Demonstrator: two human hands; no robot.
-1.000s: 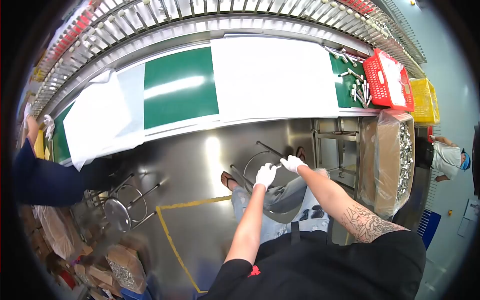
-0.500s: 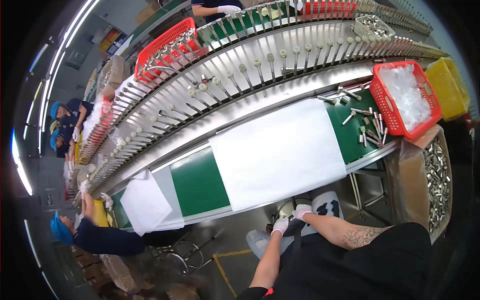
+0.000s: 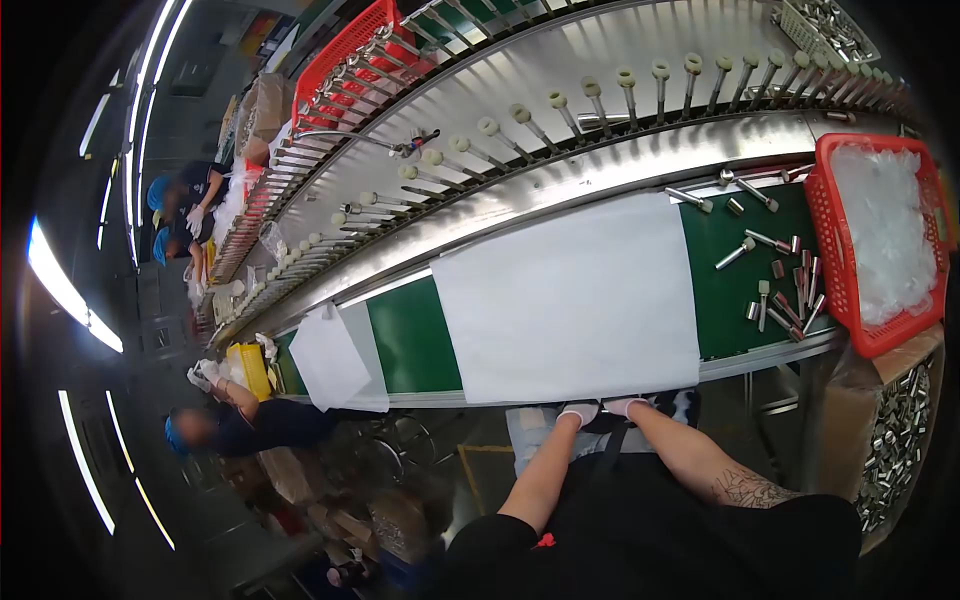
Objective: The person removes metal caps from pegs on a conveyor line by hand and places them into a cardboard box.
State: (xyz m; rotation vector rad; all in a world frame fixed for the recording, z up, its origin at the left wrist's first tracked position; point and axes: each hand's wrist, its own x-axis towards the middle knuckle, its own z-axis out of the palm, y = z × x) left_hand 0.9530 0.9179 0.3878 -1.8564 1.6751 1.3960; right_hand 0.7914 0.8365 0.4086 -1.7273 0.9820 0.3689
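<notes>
My left hand (image 3: pixel 579 411), in a white glove, is low at the near edge of the workbench, its fingers mostly hidden beneath the edge. Beside it my right hand (image 3: pixel 627 406), also gloved, is partly covered by the same edge. What either hand holds cannot be seen. Just beyond them a large white sheet (image 3: pixel 570 300) lies flat over the green surface (image 3: pixel 415 335). Several metal tube parts (image 3: pixel 785 310) lie loose on the green surface to the right of the sheet.
A red basket (image 3: pixel 818 210) with clear plastic bags stands at the right, above a carton (image 3: pixel 845 440) of metal parts. Rows of upright rods (image 3: pixel 628 100) line a metal rack (image 3: pixel 440 235). Co-workers (image 3: pixel 270 425) are at the left. A smaller white sheet (image 3: pixel 330 360) lies left.
The view has tilted up and come closer to the bench. My hands, earlier in full view above my lap and close together, are now partly hidden by the bench edge.
</notes>
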